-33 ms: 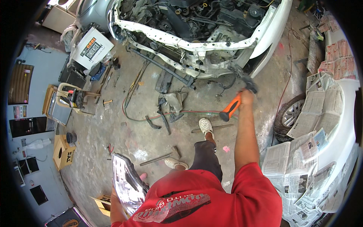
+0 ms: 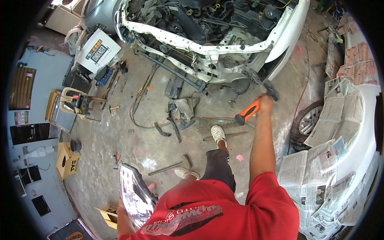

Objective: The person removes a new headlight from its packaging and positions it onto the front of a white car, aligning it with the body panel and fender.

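My right hand [image 2: 265, 105] grips a hammer [image 2: 250, 112] by its orange handle. The dark hammer head points away toward the front corner of a white car [image 2: 236, 49], whose bumper and lamps are off. At my left side I carry a clear-lensed car headlight [image 2: 134, 192] against my body. Only pink fingertips of my left hand [image 2: 151, 187] show, curled past its edge; the rest is hidden behind the lamp. Between me and the car lie dark broken plastic pieces [image 2: 185, 109] and a red and green hose [image 2: 208, 118].
A long-handled sledgehammer [image 2: 185, 162] lies by my left foot. On the right stands a car draped in newspaper [image 2: 308, 168], with its wheel [image 2: 309, 122] showing. To the left are a chair with tools [image 2: 80, 105], an open carton [image 2: 67, 161] and a white box [image 2: 98, 51].
My right hand and the hammer have shifted slightly to the right. The headlight stays in the same place at my left side.
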Demonstrator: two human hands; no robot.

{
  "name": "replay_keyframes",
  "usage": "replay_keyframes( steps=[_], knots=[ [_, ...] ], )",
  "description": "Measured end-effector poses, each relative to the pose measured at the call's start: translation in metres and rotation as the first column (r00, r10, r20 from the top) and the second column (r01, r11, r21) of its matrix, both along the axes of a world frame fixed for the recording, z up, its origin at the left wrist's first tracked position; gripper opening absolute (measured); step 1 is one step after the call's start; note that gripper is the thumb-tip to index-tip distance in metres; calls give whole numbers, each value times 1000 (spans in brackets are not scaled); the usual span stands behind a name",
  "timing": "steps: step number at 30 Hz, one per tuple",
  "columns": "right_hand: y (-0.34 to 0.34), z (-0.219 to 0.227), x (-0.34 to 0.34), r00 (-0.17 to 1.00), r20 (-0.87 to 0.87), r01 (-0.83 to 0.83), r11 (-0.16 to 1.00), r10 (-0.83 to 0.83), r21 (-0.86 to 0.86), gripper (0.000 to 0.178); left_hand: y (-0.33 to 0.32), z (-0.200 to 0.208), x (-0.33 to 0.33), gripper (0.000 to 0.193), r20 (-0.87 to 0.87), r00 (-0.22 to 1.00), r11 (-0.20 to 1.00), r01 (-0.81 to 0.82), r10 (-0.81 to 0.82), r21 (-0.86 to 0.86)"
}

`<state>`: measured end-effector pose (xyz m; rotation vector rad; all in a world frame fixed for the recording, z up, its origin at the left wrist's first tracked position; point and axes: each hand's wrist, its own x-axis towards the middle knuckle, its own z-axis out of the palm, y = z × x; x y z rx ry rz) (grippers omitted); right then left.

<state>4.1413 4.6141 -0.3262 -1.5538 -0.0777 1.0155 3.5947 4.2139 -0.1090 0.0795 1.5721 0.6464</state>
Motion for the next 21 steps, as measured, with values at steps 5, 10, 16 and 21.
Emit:
replay_keyframes(
  steps=[5, 10, 16, 21],
  knots=[
    [39, -12, 16, 912, 190, 360, 931, -364, 55, 36, -17, 13, 3, 78, -23, 999, 999, -43, 43, -13],
    [55, -52, -68, 962, 125, -235, 970, 241, -61, 45, 2, 2, 0, 79, 13, 1000, 1000, 14, -14, -23],
    [9, 4, -129, 862, -69, -505, 862, 502, -32, 18, 4, 2, -10, 80, 10, 999, 999, 33, -33, -18],
    [-51, -3, -71, 863, 20, -495, 852, 505, -169, 18, 8, -4, -16, 80, 20, 999, 999, 43, -43, -9]
  ],
)
